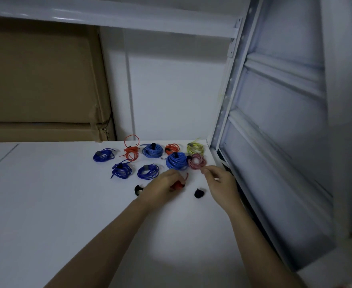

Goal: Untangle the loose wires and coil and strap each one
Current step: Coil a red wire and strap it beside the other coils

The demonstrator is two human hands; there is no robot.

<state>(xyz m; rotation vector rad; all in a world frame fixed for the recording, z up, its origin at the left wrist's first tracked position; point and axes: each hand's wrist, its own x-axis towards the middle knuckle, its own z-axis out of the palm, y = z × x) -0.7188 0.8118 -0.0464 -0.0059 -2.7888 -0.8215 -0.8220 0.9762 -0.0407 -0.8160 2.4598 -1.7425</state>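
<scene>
On the white shelf [46, 194], near the strapped coils, my left hand [160, 187] curls round a small red coil [178, 185], its loose tail poking up. My right hand [218, 179] pinches something by the pink coil [196, 161]; I cannot tell what. If my left grip slackens before a black strap [199, 193] goes on, the red loops may spring apart.

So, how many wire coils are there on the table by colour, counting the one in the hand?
Blue coils: 5, such as the big one
Orange coils: 2, such as the looped one
Yellow coil: 1
Pink coil: 1
Red coil, in the left hand: 1
Total: 10
</scene>
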